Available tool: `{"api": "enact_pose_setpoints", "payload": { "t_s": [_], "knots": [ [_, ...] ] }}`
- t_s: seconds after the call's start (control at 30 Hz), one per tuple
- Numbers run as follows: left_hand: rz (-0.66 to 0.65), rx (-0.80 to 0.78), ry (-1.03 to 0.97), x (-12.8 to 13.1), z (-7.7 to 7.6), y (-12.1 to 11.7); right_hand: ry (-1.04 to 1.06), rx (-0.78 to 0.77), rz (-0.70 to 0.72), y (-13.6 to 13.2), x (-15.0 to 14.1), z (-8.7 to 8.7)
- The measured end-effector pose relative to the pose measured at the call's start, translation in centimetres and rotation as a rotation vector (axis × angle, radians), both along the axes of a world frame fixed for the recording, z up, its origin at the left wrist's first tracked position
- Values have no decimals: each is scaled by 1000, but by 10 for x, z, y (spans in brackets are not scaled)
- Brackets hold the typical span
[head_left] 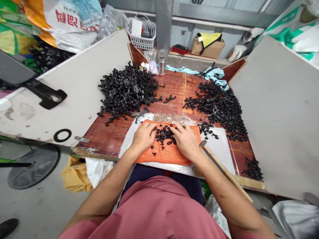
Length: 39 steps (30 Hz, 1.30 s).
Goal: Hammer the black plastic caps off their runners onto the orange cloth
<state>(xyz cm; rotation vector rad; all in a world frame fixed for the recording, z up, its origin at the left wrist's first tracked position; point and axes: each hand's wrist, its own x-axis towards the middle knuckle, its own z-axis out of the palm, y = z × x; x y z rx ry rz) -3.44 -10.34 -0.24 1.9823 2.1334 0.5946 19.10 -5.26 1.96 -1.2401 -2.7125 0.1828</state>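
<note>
My left hand (143,135) rests on an orange cloth (149,154), its thumb and bent fingers apart at the left edge of a small heap of black plastic plugs (164,133). On the heap's right side, my right hand (186,141) has its fingers spread and touching the plugs. I see nothing gripped in either hand, though some fingertips are partly hidden among the plugs. Under the cloth lies a white board (218,146). A wooden-handled hammer (225,171) lies on its right part, beside my right forearm.
A large pile of black branched parts (128,88) stands at the left back, and a pile of small black parts (221,106) at the right. Grey side panels (281,116) flank the table. A metal flask (161,63) and a white basket (143,42) are behind.
</note>
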Motion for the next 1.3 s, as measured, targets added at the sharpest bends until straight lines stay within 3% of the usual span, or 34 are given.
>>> {"api": "enact_pose_setpoints", "payload": {
  "t_s": [0.1, 0.2, 0.3, 0.43, 0.57, 0.67, 0.77, 1.0, 1.3],
  "knots": [
    [4, 48, 88, 4, 1, -6, 9, 12, 157, -13, -16, -13],
    [-149, 54, 128, 7, -1, -13, -17, -2, 255, -16, -14, -25],
    [-231, 4, 157, 2, -10, -21, -51, -12, 188, -7, 4, -27],
    [-127, -13, 131, -16, -25, -32, -77, -25, 59, 5, 27, -17],
    [-53, 29, -20, -34, -31, -38, -83, 57, -49, -1, 26, -5],
    [21, 99, -140, -40, -28, -38, -39, 117, -79, -12, 11, 1],
    [60, 129, -183, -39, -22, -36, 23, 91, 2, -21, -10, 1],
    [8, 63, -129, -29, -11, -31, -58, 42, 68, -19, -50, -2],
    [5, -88, 33, -21, 0, -19, -51, -64, 94, -24, -48, 1]
  ]
}}
